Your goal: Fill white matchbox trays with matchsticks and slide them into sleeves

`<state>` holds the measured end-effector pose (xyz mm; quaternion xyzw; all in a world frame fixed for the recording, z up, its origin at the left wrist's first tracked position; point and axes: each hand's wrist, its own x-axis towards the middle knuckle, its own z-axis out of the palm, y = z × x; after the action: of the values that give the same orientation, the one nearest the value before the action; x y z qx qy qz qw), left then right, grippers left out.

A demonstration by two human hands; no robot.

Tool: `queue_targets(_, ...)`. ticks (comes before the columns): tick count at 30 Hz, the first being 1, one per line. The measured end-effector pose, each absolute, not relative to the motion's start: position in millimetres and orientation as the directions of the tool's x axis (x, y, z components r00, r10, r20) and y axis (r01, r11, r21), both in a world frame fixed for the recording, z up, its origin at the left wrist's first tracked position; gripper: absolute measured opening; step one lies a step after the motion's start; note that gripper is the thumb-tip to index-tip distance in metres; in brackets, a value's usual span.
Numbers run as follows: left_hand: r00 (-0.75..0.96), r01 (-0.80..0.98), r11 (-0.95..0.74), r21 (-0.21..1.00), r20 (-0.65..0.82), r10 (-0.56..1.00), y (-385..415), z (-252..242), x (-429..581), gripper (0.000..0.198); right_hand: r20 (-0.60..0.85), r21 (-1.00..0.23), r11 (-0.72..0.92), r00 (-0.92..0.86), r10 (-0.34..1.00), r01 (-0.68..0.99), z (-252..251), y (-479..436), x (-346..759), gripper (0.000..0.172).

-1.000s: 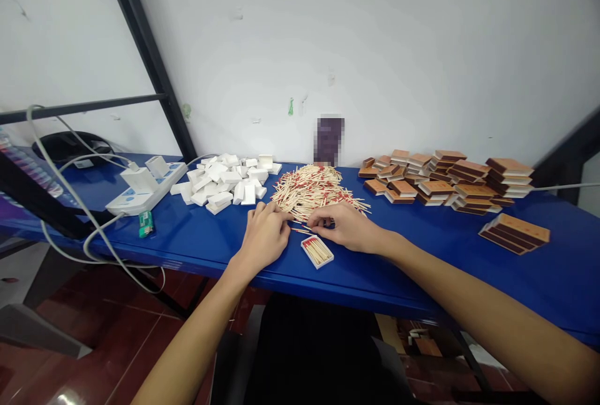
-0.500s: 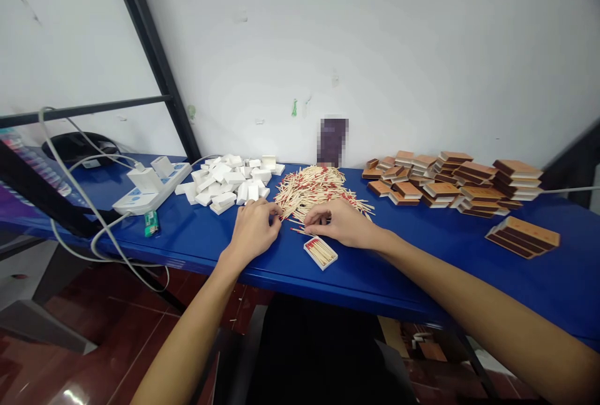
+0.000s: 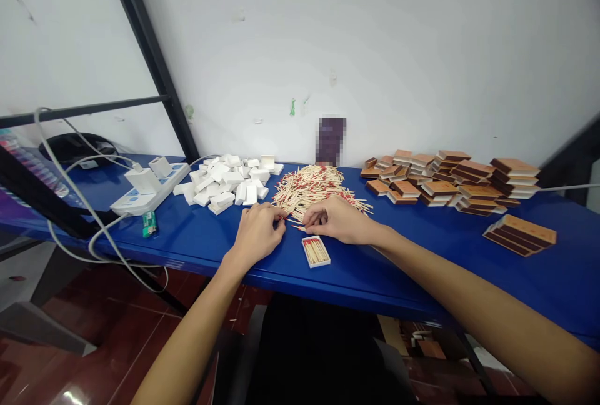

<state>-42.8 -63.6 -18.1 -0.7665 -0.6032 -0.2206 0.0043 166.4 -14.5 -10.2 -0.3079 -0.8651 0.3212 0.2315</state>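
A big heap of red-headed matches [image 3: 309,183] lies in front of both hands. My left hand [image 3: 259,231] is at the heap's near left edge with thumb and fingertips closed; what they pinch, if anything, is too small to tell. My right hand [image 3: 337,220] is curled at the near side of the heap, its thumb and forefinger pinched on a few matches [image 3: 299,227] whose ends stick out to the left. Just below the right hand, a white matchbox tray [image 3: 317,264] sits on the table, filled with matches with their heads toward the heap.
White matchbox trays [image 3: 225,180] are piled at left. Brown matchbox sleeves [image 3: 438,189] are stacked at right, with a separate row [image 3: 520,234] nearer me. A power strip [image 3: 154,189] with cables and a green packet [image 3: 149,224] lie left on the blue table [image 3: 398,274].
The filled tray has turned slightly and now sits straighter. My left hand has shifted a little to the right. My right hand stays nearly in place by the matches.
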Motion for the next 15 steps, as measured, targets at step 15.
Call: queue_targets(15, 0.227, 0.945, -0.281, 0.166, 0.283, 0.932, -68.5, -12.1, -43.0, 0.03, 0.204, -0.267, 0.85, -0.835, 0.511, 0.454, -4.3, -17.8, 170.9, 0.028)
